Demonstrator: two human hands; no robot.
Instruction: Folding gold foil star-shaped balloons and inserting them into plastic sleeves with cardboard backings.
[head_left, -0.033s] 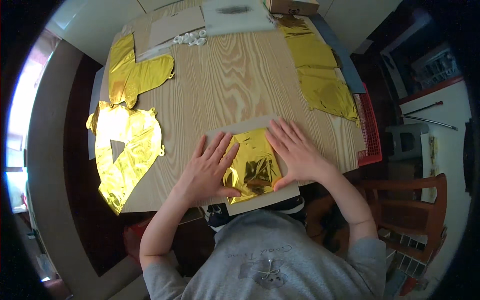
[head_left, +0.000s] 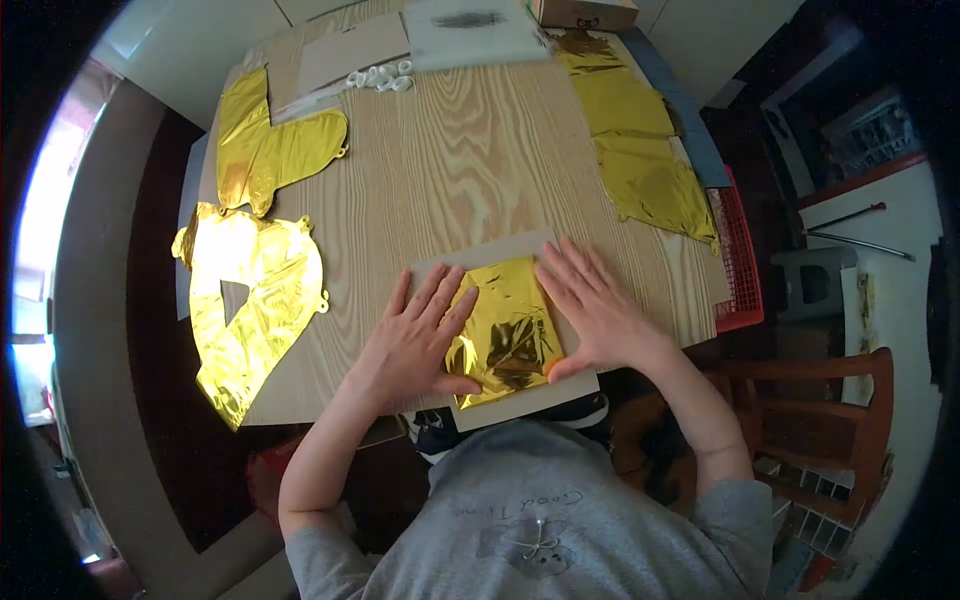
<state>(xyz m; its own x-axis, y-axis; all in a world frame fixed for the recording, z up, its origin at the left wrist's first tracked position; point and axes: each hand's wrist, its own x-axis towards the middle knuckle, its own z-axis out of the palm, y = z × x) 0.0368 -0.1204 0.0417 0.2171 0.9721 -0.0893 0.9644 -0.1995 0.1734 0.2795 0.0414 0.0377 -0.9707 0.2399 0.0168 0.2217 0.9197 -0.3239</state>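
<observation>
A shiny gold foil balloon, uninflated and folded into a rough rectangle, lies on a grey-beige board at the near edge of the table. My left hand is flat with fingers spread, its fingers and thumb resting on the foil's left side. On the right, my right hand is also flat and spread. Its thumb touches the lower right edge of the foil, while its fingers lie beside the upper right edge. Neither hand grips anything.
Flat gold foil balloons lie at left, one above and one with a hole. More gold foil stretches along the right. Small white rolls sit at the back. A red basket and wooden chair stand right.
My right hand has shifted very slightly to the right on the board. My left hand and the folded foil look the same.
</observation>
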